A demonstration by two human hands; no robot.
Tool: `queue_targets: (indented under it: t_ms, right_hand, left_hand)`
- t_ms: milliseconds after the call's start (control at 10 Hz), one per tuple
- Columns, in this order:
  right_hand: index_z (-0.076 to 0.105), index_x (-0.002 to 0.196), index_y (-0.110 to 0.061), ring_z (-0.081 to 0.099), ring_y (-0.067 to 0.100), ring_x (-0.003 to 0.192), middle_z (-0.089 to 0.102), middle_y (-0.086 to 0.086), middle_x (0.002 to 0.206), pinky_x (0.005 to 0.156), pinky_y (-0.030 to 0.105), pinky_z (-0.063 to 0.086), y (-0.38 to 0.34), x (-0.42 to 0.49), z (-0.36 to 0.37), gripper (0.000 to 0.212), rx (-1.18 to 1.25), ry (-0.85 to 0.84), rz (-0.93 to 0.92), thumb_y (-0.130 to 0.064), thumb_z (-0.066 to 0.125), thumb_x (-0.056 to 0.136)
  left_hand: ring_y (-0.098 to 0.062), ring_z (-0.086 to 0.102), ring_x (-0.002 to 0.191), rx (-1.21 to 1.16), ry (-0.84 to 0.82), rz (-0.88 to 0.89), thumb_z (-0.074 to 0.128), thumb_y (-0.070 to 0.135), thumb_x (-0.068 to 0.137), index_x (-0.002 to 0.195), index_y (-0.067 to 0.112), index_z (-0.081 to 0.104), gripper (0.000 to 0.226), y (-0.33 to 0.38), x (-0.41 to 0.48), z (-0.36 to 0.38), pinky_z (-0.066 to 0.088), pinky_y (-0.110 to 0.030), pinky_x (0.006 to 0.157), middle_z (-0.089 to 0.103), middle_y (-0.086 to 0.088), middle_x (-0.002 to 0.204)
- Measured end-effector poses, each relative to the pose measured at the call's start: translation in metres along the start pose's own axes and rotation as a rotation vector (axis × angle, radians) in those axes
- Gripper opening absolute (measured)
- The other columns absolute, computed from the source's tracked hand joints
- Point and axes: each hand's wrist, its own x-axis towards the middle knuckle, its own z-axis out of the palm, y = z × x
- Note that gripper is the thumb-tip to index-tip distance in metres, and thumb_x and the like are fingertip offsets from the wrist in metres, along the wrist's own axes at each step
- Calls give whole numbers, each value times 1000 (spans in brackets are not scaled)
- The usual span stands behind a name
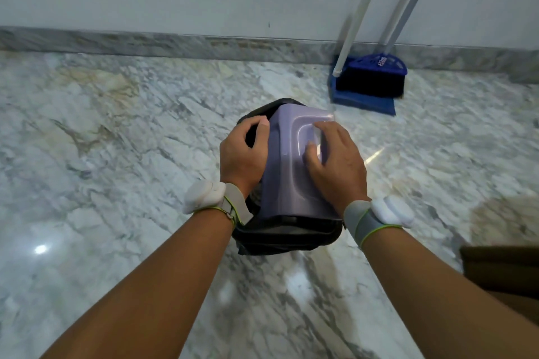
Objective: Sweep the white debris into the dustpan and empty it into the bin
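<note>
A small bin (287, 234) lined with a black bag stands on the marble floor right below me. Its lilac lid (287, 160) lies tilted over the opening. My left hand (243, 151) grips the lid's left edge, thumb on top and fingers curled under. My right hand (335, 163) rests flat on the lid's right side, fingers spread. The blue dustpan (364, 103) stands against the wall at the back right, with the blue broom's (376, 73) black bristles sitting in it; both white handles lean on the wall. No white debris shows on the floor.
Grey-white marble floor (131, 140) spreads all around the bin. A marble skirting (175, 44) runs along the white wall behind. A brown box or piece of furniture (504, 271) sits at the right edge near my right forearm.
</note>
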Motion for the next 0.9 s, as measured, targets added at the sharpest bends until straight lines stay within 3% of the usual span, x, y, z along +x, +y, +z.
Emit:
queue_targets:
  t_ms: [100, 200, 300, 500, 600, 800, 900]
  right_hand:
    - [59, 133, -17, 55, 23, 128, 61, 1, 135, 106, 41, 44, 10, -4, 12, 42, -15, -8, -8, -29, 51, 93]
    - [58, 135, -16, 56, 24, 123, 60, 3, 133, 103, 43, 47, 14, -8, 23, 42, -24, -18, -26, -29, 50, 95]
    - [56, 138, -15, 56, 23, 127, 59, 4, 138, 103, 38, 46, 18, -9, 30, 45, -7, -5, -19, -30, 48, 97]
    - [55, 138, -15, 54, 19, 125, 58, 3, 138, 95, 17, 33, 20, -9, 31, 40, -3, 23, -38, -25, 51, 100]
    - [55, 139, -16, 53, 18, 126, 58, 2, 140, 93, 13, 31, 21, -9, 33, 39, 6, 19, -34, -24, 52, 101]
    - [53, 141, -18, 53, 18, 129, 56, 0, 143, 95, 16, 33, 21, -9, 32, 40, 17, -1, -22, -25, 51, 102]
    - [51, 142, -20, 51, 18, 131, 54, -2, 145, 96, 22, 37, 14, -7, 24, 41, 4, -6, -6, -27, 50, 102]
  left_hand:
    - [-1, 59, 103, 34, -29, 6, 52, 34, 96, 113, 21, 70, 28, -17, -2, 7, 45, -13, 89, 69, 10, 111]
    - [9, 52, 102, 55, -50, 28, 54, 28, 96, 120, 20, 66, 28, -27, 0, 8, 36, 1, 87, 63, 14, 114]
    - [13, 47, 103, 72, -52, 36, 55, 26, 95, 124, 21, 63, 30, -33, 0, 8, 31, 6, 86, 60, 17, 117]
    - [10, 48, 111, 69, -66, 13, 55, 29, 95, 128, 26, 61, 33, -37, -2, 7, 31, 5, 92, 59, 12, 131]
    - [2, 51, 119, 55, -57, -1, 55, 29, 95, 127, 25, 62, 33, -36, -2, 7, 32, 4, 93, 60, 10, 133]
    - [10, 48, 112, 55, -62, -8, 55, 27, 96, 127, 24, 63, 33, -35, -3, 4, 33, 3, 93, 60, 10, 132]
    - [-1, 55, 112, 56, -74, -15, 53, 29, 97, 126, 24, 64, 32, -23, 1, -1, 42, -14, 97, 65, 7, 126]
